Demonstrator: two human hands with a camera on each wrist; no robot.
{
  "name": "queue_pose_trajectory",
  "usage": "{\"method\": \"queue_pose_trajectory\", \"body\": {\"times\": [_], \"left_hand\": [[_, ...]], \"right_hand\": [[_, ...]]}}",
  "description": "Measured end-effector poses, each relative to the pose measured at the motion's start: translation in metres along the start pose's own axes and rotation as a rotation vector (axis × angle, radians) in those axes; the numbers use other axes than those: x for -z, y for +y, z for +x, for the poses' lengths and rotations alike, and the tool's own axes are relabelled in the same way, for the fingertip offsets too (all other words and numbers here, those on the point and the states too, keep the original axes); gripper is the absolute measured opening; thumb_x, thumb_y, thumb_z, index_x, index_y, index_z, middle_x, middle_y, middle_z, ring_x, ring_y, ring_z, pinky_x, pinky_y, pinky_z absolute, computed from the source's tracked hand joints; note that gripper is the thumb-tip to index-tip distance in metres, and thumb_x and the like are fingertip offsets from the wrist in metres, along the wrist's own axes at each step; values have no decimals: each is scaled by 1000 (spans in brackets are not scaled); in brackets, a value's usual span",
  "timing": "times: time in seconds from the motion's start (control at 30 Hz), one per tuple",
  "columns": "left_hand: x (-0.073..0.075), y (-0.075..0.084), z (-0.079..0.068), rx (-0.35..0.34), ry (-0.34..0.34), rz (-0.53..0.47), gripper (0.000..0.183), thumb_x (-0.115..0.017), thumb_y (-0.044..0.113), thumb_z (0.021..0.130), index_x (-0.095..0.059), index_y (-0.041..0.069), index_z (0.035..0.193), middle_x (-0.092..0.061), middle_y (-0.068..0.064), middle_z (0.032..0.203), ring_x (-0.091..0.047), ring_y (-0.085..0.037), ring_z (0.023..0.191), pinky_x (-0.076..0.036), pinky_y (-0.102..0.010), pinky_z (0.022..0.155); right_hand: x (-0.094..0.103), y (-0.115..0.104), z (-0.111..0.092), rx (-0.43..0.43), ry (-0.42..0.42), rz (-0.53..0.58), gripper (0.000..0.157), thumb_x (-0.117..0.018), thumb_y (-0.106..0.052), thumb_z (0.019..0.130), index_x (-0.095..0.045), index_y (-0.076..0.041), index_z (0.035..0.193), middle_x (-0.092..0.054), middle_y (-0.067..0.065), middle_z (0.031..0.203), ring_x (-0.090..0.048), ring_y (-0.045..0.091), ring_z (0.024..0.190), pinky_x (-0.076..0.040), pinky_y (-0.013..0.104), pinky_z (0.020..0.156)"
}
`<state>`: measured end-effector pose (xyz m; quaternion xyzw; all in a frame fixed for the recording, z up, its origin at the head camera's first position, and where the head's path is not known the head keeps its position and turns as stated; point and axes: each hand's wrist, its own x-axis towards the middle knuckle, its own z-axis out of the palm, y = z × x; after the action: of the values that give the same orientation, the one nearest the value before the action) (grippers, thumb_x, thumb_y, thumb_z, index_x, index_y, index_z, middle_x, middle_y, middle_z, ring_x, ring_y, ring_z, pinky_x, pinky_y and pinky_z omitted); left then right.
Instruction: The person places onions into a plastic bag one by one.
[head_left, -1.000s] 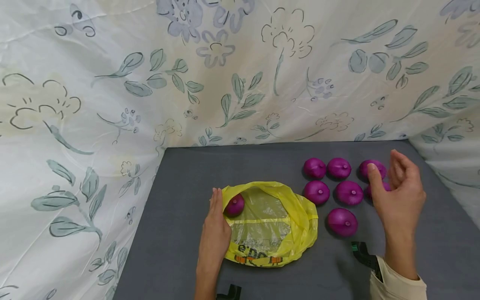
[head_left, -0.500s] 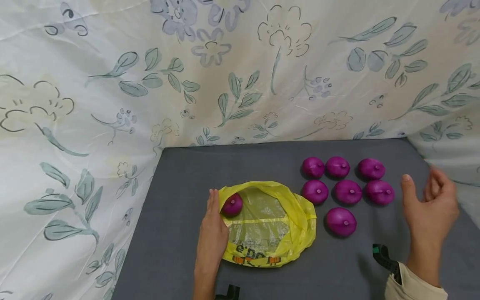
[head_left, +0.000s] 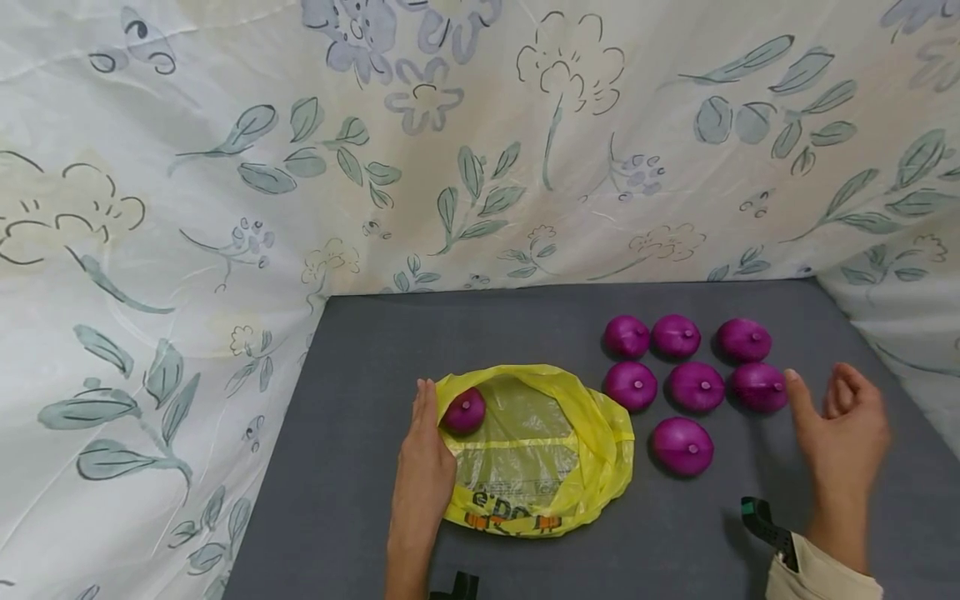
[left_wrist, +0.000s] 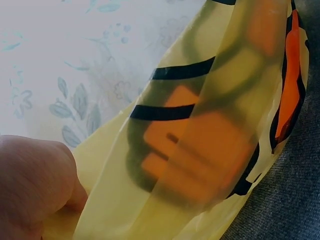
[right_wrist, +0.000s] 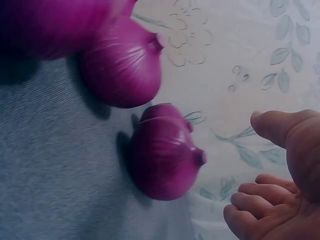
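Note:
A yellow plastic bag (head_left: 600,454) with dark and orange print lies mouth-up on the grey table, one red onion (head_left: 465,411) inside near its left wall. My left hand (head_left: 423,467) holds the bag's left rim, its fingers lying along the outside. In the left wrist view its bent thumb (left_wrist: 37,180) meets the yellow film; the other fingers are hidden there. My right hand (head_left: 843,437) is beside the rightmost onion (head_left: 759,387), thumb apart from the loosely curled fingers, holding nothing. In the right wrist view, the right hand (right_wrist: 280,185) is apart from the onions (right_wrist: 162,162).
Several more red onions stand in rough rows right of the bag, with one onion (head_left: 682,447) nearer the front. A floral cloth (head_left: 480,167) hangs behind and along both sides of the grey table (head_left: 360,342). Dark wrist camera mounts (head_left: 765,521) protrude beside the wrists.
My right hand moved right and toward me, away from over the onions, uncovering the rightmost ones, then shifted slightly back left. The left hand and bag stay nearly the same.

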<state>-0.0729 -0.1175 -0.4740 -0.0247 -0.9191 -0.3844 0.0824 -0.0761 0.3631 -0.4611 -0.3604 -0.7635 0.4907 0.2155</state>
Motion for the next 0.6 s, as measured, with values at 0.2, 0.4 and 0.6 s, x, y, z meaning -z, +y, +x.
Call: {"method": "queue_pose_trajectory", "body": {"times": [0.2, 0.4, 0.6], "left_hand": [[0, 0, 0, 12, 3, -10, 70, -42, -9, 106, -22, 12, 170, -17, -5, 176, -25, -32, 159, -36, -31, 55], [0, 0, 0, 17, 3, -14, 71, -42, -9, 106, -22, 14, 170, -18, -6, 176, -58, -37, 133, -36, -30, 51], [0, 0, 0, 31, -7, -16, 72, -41, -8, 107, -20, 16, 171, -16, -3, 176, -48, -17, 61, -28, -27, 46]], "right_hand": [[-7, 9, 6, -10, -88, -76, 87, -75, -43, 96, -32, -20, 168, -30, 2, 168, -34, 13, 152, -28, 28, 123], [-15, 16, 7, 13, -160, -169, 93, -73, -46, 97, -25, -14, 170, -26, 6, 171, -29, 26, 156, -26, 39, 125], [-19, 23, 8, 44, -211, -218, 97, -73, -48, 97, -21, -10, 170, -25, 14, 171, -28, 35, 156, -25, 46, 125]]}}
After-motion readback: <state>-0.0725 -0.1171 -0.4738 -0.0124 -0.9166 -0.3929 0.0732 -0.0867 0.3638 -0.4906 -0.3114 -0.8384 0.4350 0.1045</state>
